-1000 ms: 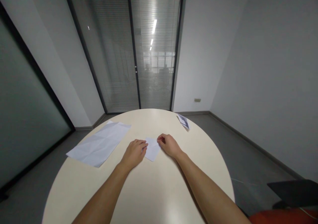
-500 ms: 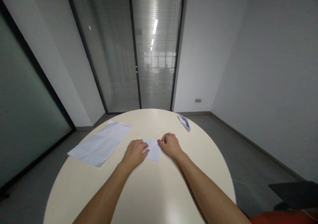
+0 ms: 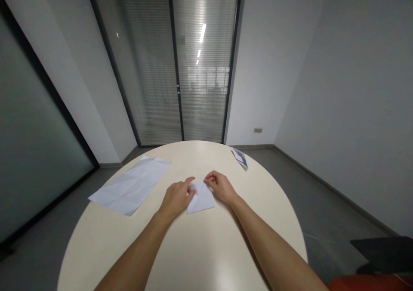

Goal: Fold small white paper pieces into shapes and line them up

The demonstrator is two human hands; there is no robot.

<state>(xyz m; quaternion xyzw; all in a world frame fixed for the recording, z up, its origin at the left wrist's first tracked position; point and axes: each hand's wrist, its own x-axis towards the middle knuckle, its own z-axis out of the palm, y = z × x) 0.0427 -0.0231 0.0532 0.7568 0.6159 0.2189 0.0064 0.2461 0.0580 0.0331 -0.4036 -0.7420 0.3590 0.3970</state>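
A small folded piece of white paper (image 3: 201, 199) lies on the table in front of me, with a crease or flap running from its far corner. At its left edge is my left hand (image 3: 177, 198), palm down, thumb and index finger spread apart; the other fingers are partly hidden. My right hand (image 3: 222, 187) pinches the paper's far right corner between thumb and fingertips. What the curled right fingers cover cannot be made out.
On the round cream table (image 3: 180, 256), a large creased white sheet (image 3: 132, 185) lies at the left. A small folded printed paper (image 3: 240, 158) sits near the far right edge. A dark flat object (image 3: 383, 253) and something red (image 3: 361, 283) are at the lower right, beyond the table.
The folded paper has turned, its near edge swinging toward the right and me. My left index finger has lifted away from the thumb. My right fingertips have closed at the far corner.
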